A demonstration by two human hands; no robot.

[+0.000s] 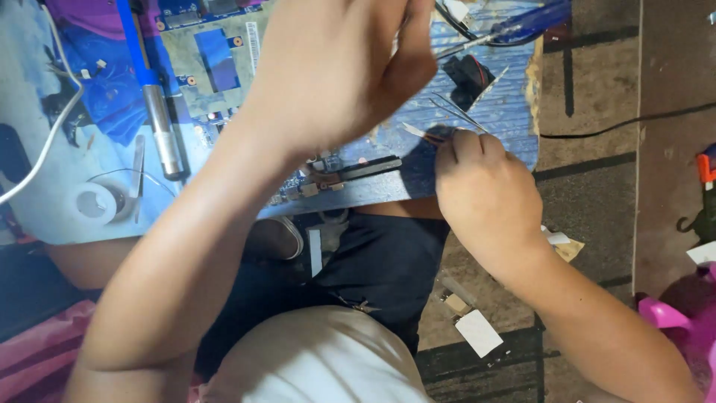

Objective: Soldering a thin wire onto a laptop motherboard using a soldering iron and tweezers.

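My right hand point(485, 186) pinches tweezers point(455, 113), tips just beyond its knuckles over the circuit board point(216, 60); my left hand point(335, 67) curls shut above (contents hidden). Steadying matters, I judge.

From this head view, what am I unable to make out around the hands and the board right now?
- Left hand: blurred; fingertips cut off by the top edge, so its grip is unclear.
- Circuit board: middle hidden behind the left hand and forearm.
- Right hand: fingertips curl away, hiding how they pinch the tweezers.
- Tweezers' tips: too thin to tell what they touch.
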